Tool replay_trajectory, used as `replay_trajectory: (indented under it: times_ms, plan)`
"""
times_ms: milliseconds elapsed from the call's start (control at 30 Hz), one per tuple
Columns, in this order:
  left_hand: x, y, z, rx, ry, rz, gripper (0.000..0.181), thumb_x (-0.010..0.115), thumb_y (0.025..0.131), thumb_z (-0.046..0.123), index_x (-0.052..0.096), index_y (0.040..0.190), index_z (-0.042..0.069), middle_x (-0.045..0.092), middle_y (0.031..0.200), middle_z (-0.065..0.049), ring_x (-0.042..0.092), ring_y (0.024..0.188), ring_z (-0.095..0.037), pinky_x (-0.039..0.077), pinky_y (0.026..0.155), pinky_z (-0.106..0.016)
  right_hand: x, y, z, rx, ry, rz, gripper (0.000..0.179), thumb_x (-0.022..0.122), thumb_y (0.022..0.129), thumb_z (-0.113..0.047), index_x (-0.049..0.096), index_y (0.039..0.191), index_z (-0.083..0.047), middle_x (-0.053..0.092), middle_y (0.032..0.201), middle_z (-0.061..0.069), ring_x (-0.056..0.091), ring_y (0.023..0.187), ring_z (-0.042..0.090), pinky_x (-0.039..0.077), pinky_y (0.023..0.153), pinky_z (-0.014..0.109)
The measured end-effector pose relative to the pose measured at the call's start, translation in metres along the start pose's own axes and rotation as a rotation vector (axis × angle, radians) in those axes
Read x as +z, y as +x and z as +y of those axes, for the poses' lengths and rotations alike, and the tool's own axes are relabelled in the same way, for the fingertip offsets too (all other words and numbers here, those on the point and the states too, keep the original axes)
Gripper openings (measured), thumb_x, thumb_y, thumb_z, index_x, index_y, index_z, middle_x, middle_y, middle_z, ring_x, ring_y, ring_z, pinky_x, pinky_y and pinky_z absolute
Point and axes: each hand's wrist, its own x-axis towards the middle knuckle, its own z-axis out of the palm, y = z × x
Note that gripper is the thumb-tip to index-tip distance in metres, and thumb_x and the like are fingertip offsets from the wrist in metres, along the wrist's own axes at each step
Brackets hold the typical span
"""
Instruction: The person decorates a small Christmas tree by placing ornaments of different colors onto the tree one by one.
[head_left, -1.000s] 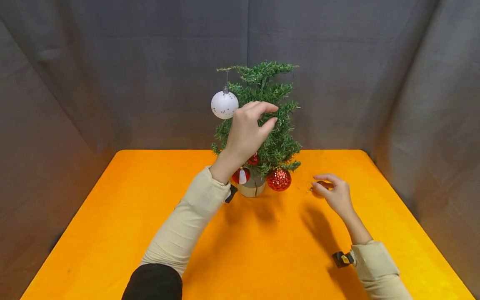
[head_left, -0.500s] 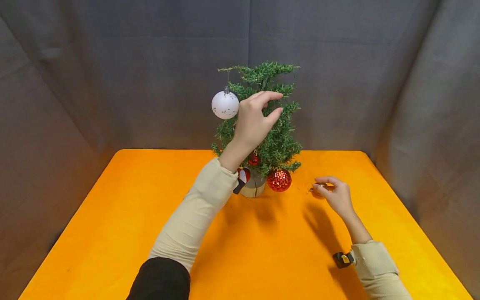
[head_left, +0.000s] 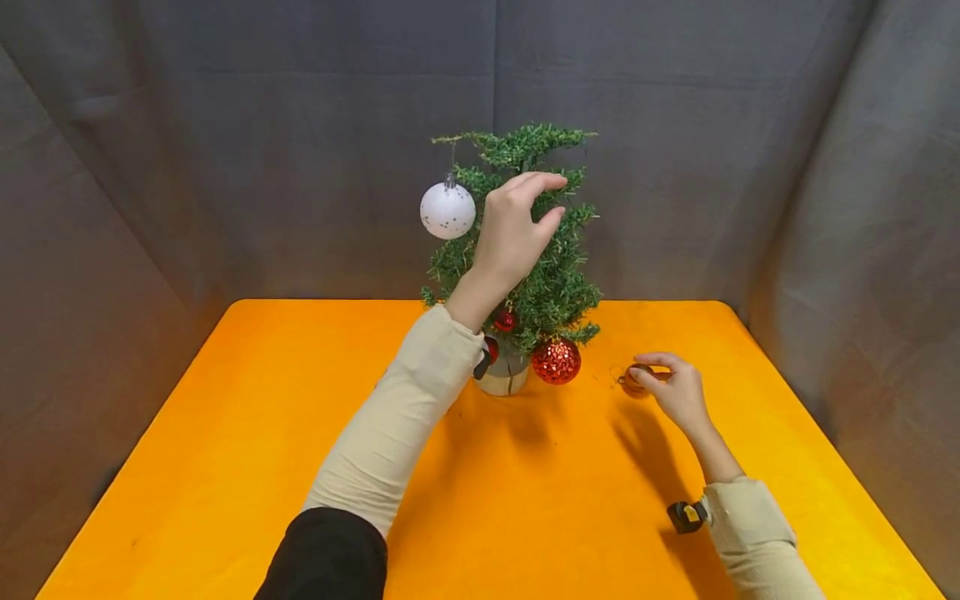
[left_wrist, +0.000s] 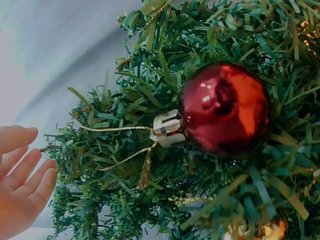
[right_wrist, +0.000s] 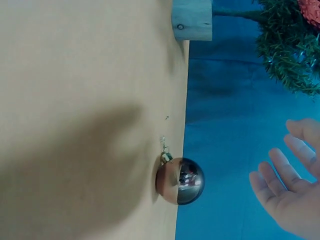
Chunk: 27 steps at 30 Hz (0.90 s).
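A small green Christmas tree (head_left: 558, 275) stands at the middle of the table. My left hand (head_left: 510, 229) is raised before its upper part, thumb and index finger apart with nothing between them. In the left wrist view that hand (left_wrist: 22, 185) shows at the left edge, while a glossy red bauble (left_wrist: 225, 107) with a gold string hangs among the branches. My right hand (head_left: 678, 396) hovers over a shiny copper-brown bauble (head_left: 632, 387) lying on the table. The right wrist view shows a gap between this bauble (right_wrist: 180, 181) and the loosely bent fingers (right_wrist: 286, 170).
A white speckled bauble (head_left: 447, 211) hangs at the tree's upper left. A red sequined bauble (head_left: 556, 362) and a small red bauble (head_left: 505, 320) hang low. The tree's base (head_left: 501, 383) rests on the orange table (head_left: 300, 375), with grey curtains (head_left: 337, 150) around.
My left hand has risen along the tree and shifted slightly right, its fingers still apart. The right hand stays nearly still above the copper-brown bauble.
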Motion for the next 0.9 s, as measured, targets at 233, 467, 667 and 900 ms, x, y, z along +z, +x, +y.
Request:
replay_trajectory:
  times_ms: [233,467,667,900]
  plan:
    - [0.001,0.006,-0.005,-0.036,0.024,-0.019,0.025,0.063,0.082,0.003,0.063,0.106,-0.001,0.062,0.107,-0.010,0.054,0.104,-0.018,0.036,0.088,-0.016,-0.002,0.001,-0.011,0.074,-0.137,-0.020,0.028,0.066,0.081,-0.013,0.062,0.101,0.006,0.054,0.103,0.024,0.058,0.086,0.038,0.051,0.065,0.037]
    - [0.000,0.011,-0.008,-0.064,0.069,-0.068,0.026,0.063,0.082,0.004,0.063,0.109,0.001,0.061,0.109,-0.009,0.054,0.105,-0.017,0.039,0.082,-0.016,-0.006,0.007,-0.006,0.163,-0.233,-0.118,0.043,0.065,0.082,-0.007,0.049,0.118,0.011,0.045,0.116,0.030,0.045,0.105,0.042,0.043,0.081,0.050]
    - [0.000,0.014,-0.011,-0.085,0.105,-0.090,0.027,0.063,0.082,0.005,0.063,0.110,0.003,0.061,0.110,-0.008,0.056,0.070,-0.015,0.036,0.061,-0.017,-0.011,0.013,0.002,0.230,-0.191,-0.202,0.060,0.066,0.081,-0.012,0.037,0.128,0.012,0.037,0.125,0.032,0.038,0.110,0.045,0.036,0.088,0.053]
    - [0.000,0.014,-0.013,-0.106,0.098,-0.098,0.028,0.063,0.083,0.005,0.063,0.111,0.003,0.061,0.111,-0.009,0.041,0.050,-0.014,0.032,0.054,-0.019,-0.018,0.016,0.013,0.368,-0.038,-0.276,0.069,0.064,0.084,-0.015,0.024,0.135,0.010,0.027,0.132,0.034,0.030,0.117,0.047,0.030,0.094,0.054]
